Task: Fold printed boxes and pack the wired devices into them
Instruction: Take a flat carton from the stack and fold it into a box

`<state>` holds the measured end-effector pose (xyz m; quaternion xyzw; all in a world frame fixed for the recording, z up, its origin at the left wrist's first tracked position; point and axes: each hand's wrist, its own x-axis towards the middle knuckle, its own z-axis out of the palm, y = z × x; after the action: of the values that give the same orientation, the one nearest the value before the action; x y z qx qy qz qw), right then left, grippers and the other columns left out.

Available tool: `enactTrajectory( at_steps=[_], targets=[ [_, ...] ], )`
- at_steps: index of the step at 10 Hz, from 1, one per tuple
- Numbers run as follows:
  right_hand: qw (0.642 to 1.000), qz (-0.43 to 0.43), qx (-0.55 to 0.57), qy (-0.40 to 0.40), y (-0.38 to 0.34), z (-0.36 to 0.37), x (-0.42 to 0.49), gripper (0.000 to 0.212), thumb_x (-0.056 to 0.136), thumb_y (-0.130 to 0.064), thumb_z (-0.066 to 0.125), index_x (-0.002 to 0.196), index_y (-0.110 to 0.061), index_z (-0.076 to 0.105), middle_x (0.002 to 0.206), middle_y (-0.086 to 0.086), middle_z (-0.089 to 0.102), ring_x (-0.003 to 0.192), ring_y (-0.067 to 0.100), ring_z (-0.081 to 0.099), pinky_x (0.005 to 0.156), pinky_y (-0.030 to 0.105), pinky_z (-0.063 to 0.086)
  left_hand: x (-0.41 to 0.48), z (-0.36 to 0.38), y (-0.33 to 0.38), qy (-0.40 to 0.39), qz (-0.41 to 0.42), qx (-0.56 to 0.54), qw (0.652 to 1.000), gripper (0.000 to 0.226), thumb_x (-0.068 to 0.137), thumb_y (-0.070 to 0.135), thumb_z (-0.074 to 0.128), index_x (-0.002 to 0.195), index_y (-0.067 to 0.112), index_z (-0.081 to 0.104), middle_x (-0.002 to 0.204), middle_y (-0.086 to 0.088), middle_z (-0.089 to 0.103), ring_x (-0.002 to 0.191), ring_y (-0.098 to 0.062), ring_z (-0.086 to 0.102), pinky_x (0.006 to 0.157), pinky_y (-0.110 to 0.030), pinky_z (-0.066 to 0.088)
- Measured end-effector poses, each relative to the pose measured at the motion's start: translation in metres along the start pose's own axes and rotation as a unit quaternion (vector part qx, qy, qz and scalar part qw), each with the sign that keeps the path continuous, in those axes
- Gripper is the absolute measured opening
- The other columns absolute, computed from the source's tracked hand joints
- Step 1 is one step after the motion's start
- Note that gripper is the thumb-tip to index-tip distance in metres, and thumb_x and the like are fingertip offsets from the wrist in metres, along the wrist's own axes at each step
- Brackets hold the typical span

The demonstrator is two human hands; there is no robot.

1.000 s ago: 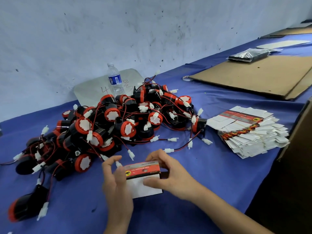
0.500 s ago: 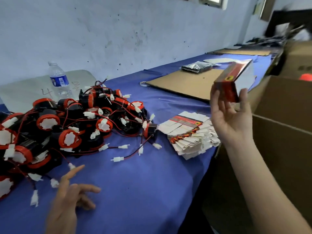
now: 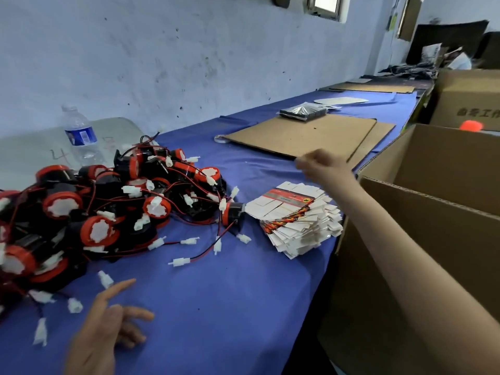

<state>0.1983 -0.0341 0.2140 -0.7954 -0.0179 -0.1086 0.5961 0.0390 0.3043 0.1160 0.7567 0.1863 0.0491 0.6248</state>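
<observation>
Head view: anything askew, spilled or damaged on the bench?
The stack of flat boxes is fanned out, not squared, near the edge of the blue cloth. The device pile is a tangle, white connectors trailing loose. No visible damage.

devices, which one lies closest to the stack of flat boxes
The device at the pile's right tip, just beside the stack of flat boxes; every other one lies further left.

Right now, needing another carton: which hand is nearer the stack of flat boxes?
Right. The right hand is just beyond the stack; the left hand far to its left.
</observation>
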Motion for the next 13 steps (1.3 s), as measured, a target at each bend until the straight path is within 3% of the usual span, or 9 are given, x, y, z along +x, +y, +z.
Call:
enactTrajectory(
  at_steps=[1,2,4,5,6,7,10,12,13],
  targets=[
    [0.901,0.005,-0.422,-0.101,0.010,0.004,0.026,0.074,0.079,-0.053,0.071,0.136,-0.013,0.046,0.133,0.007,0.053,0.116,0.024,0.052,0.087,0.032,0.043,-0.010,0.005,0.002,-0.001,0.015,0.022,1.000,0.044,0.099,-0.014,0.024,0.136,0.003,0.042,0.076,-0.023,0.059,0.027,-0.016,0.048,0.028,-0.017,0.029],
    [0.839,0.109,-0.506,-0.171,0.015,0.000,0.047,0.091,0.073,-0.059,0.074,0.140,-0.007,0.039,0.134,0.011,0.049,0.107,0.028,0.058,0.085,0.036,0.054,-0.023,0.009,0.010,-0.010,0.037,0.004,0.999,0.035,0.102,-0.001,0.029,0.134,0.000,0.042,0.078,-0.021,0.057,0.027,-0.011,0.047,0.032,-0.017,0.033],
    [0.816,0.146,-0.531,-0.176,0.017,0.003,0.065,0.087,0.067,-0.054,0.080,0.128,0.001,0.051,0.117,0.011,0.060,0.097,0.026,0.063,0.087,0.037,0.055,-0.019,0.001,0.005,-0.039,0.043,-0.002,0.998,0.034,0.103,-0.003,0.024,0.132,0.000,0.043,0.069,-0.020,0.057,0.050,-0.031,0.051,0.030,-0.019,0.033],
    [0.844,0.140,-0.501,-0.133,0.012,0.004,0.070,0.072,0.070,-0.040,0.084,0.122,-0.002,0.052,0.110,0.013,0.060,0.086,0.025,0.059,0.079,0.036,0.054,-0.013,-0.002,0.000,-0.036,0.043,0.015,0.998,0.031,0.103,-0.002,0.028,0.126,0.001,0.048,0.074,-0.022,0.059,0.054,-0.031,0.051,0.033,-0.018,0.036],
    [0.857,0.123,-0.491,-0.096,0.008,0.004,0.073,0.061,0.073,-0.032,0.084,0.116,-0.004,0.053,0.100,0.012,0.058,0.080,0.024,0.057,0.068,0.034,0.053,-0.023,-0.003,-0.003,0.001,0.113,0.004,0.994,0.030,0.095,0.027,0.040,0.112,0.013,0.060,0.071,-0.013,0.068,0.057,-0.031,0.055,0.046,-0.025,0.042],
    [0.863,0.095,-0.491,-0.075,0.007,0.001,0.078,0.049,0.076,-0.028,0.081,0.113,-0.004,0.057,0.099,0.011,0.058,0.086,0.025,0.056,0.076,0.035,0.052,-0.026,-0.005,-0.013,0.013,0.157,0.022,0.987,0.035,0.084,0.044,0.044,0.107,0.026,0.063,0.076,-0.007,0.072,0.055,-0.024,0.059,0.051,-0.028,0.044],
    [0.908,0.032,-0.416,0.047,0.002,-0.013,0.090,0.014,0.091,-0.023,0.060,0.097,-0.011,0.059,0.104,0.014,0.064,0.092,0.032,0.061,0.084,0.048,0.054,-0.020,-0.005,-0.018,0.005,0.167,0.026,0.986,0.033,0.083,0.042,0.045,0.104,0.026,0.065,0.076,-0.006,0.072,0.054,-0.020,0.060,0.053,-0.028,0.047],
    [0.949,-0.126,-0.209,0.200,-0.035,-0.009,0.071,0.014,0.098,-0.020,0.046,0.109,-0.011,0.050,0.094,0.014,0.063,0.086,0.033,0.060,0.074,0.044,0.051,-0.016,-0.003,-0.024,0.020,0.186,0.035,0.982,0.028,0.083,0.040,0.048,0.106,0.033,0.062,0.081,-0.002,0.073,0.055,-0.015,0.061,0.053,-0.024,0.048],
    [0.983,-0.148,-0.041,0.101,-0.054,0.021,0.037,0.005,0.094,-0.017,0.056,0.091,-0.018,0.051,0.083,0.005,0.060,0.074,0.020,0.056,0.065,0.031,0.045,-0.015,0.000,-0.024,0.044,0.202,0.048,0.977,0.042,0.077,0.042,0.053,0.118,0.049,0.047,0.094,0.017,0.069,0.068,-0.007,0.064,0.059,-0.030,0.050]
  ],
)
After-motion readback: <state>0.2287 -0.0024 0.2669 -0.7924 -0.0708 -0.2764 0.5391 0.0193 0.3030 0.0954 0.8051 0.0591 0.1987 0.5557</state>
